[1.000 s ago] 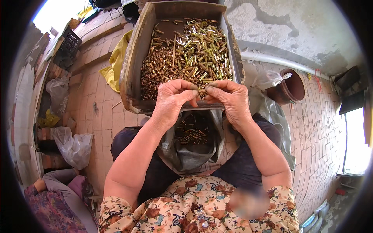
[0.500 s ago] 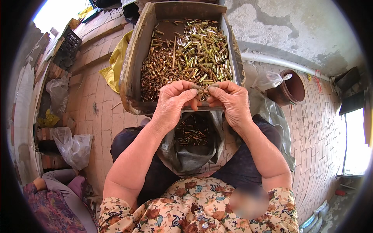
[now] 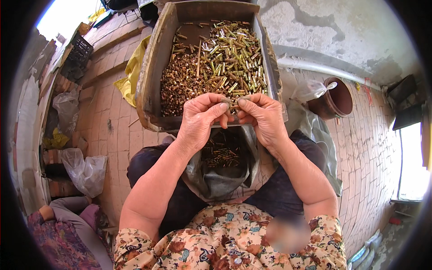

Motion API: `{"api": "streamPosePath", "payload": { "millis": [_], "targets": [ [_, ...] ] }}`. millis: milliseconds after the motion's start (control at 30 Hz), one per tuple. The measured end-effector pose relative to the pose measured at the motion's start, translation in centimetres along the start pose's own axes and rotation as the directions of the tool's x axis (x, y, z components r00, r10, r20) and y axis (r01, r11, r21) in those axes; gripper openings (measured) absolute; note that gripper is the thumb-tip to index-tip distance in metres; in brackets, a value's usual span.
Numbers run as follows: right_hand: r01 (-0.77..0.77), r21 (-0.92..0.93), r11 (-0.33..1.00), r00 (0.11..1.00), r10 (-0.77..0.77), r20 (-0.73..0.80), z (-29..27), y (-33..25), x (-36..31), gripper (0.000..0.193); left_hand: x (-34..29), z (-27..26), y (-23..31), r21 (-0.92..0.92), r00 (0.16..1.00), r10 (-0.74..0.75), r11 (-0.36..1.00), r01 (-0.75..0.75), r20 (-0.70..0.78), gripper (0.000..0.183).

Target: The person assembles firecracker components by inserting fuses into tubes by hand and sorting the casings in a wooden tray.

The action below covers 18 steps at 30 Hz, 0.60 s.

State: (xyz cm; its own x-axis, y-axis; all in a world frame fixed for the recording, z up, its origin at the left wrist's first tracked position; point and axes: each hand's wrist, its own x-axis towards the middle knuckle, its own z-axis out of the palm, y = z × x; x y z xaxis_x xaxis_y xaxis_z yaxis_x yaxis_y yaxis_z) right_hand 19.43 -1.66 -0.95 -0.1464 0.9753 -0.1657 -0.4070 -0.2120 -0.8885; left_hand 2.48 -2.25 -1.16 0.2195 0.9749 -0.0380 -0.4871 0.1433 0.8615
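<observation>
We see the left hand (image 3: 202,114) and right hand (image 3: 262,114) pinching one small brass-coloured metal piece (image 3: 234,106) between thumbs and fingers, above the tray's (image 3: 149,81) near edge; we'd guess light, stiff, maybe slippery, hard to break, best held by its ends.

Brick-paved floor (image 3: 360,153) beside a patchy, stained wall (image 3: 355,36)

Around the brick-paved floor (image 3: 360,166) are observed, at right, a brown bucket (image 3: 323,107) with a translucent bag (image 3: 310,91) at its rim and a white pipe (image 3: 315,68) along a stained wall (image 3: 360,31), and, at left, yellow sheeting (image 3: 135,74), a black crate (image 3: 81,48), a crumpled clear bag (image 3: 86,174) and a second person's grey trousers (image 3: 83,230).
</observation>
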Motion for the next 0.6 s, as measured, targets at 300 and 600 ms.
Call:
{"api": "streamPosePath", "payload": {
  "millis": [300,600],
  "targets": [
    [-0.16,0.198,0.967,0.984,0.14,0.111,-1.0,0.8,-0.2,0.008,-0.7,0.1,-0.4,0.13,0.997,0.067,0.989,-0.071,0.036,0.009],
    [-0.14,0.158,0.977,0.984,0.12,0.128,-1.4,0.3,-0.4,0.008,-0.8,0.6,0.3,-0.015,0.995,-0.055,0.998,0.056,0.082,0.012]
  ]
}}
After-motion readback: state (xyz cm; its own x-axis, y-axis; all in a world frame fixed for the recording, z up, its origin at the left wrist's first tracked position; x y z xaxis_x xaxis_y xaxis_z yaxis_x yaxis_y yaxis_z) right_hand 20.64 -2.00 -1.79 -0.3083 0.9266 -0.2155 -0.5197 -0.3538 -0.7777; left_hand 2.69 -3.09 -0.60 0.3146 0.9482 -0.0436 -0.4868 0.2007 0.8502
